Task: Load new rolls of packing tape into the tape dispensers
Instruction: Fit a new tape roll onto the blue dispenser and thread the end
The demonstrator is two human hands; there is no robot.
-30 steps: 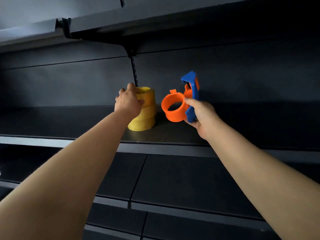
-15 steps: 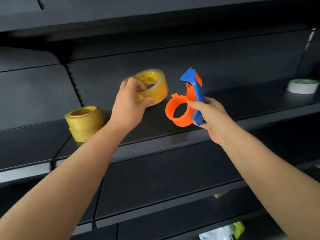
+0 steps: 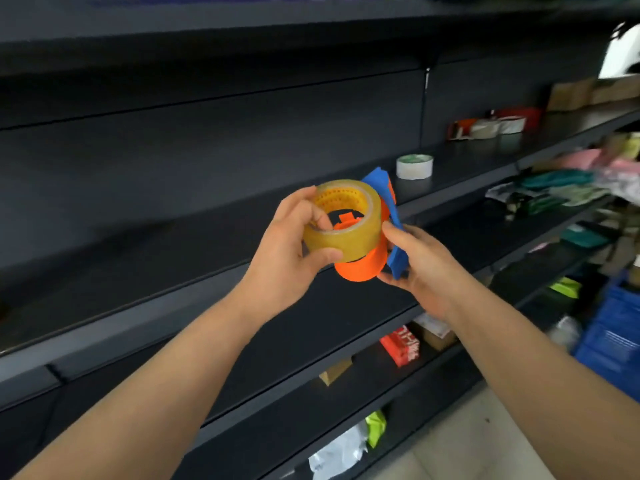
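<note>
My left hand (image 3: 291, 251) grips a yellowish clear roll of packing tape (image 3: 343, 220), thumb under it and a finger inside its core. The roll sits against the orange hub of a blue-and-orange tape dispenser (image 3: 377, 258); the hub shows through the core and below the roll. My right hand (image 3: 422, 268) holds the dispenser by its blue body. Both are held in mid-air in front of a dark shelf (image 3: 173, 244). Whether the roll is pushed on fully I cannot tell.
A white tape roll (image 3: 414, 167) lies on the same shelf to the right. Farther right are boxes and packets (image 3: 491, 126), folded cloth items (image 3: 561, 188) and a blue crate (image 3: 616, 337). Lower shelves hold a red box (image 3: 401, 344) and bags (image 3: 339, 455).
My left hand has carried the tape roll right, onto the dispenser's orange hub. The view has swung right; the stacked yellow rolls on the shelf are out of sight.
</note>
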